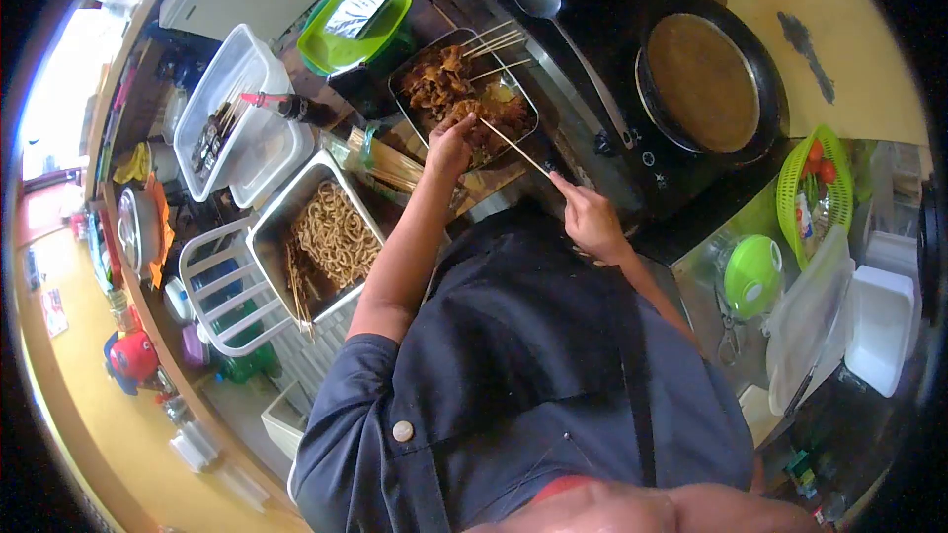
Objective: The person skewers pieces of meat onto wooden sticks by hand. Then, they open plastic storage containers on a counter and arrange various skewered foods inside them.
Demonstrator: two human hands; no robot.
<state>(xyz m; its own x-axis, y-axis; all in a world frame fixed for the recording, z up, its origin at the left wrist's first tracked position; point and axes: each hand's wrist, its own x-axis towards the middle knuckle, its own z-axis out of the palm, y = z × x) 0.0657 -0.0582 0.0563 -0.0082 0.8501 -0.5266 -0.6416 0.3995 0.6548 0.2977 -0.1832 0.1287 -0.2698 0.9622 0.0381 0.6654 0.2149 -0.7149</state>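
Step in hand is judged to be threading sauced meat pieces (434, 81) onto a bamboo skewer (515, 147), whose far end lies over the metal tray (537, 114). Right hand (591, 219) pinches the skewer's near end; left-hand (451, 145) fingers curl at its far end, grip undeterminable. Next push calls for steady alignment, fingertips clear of the point.
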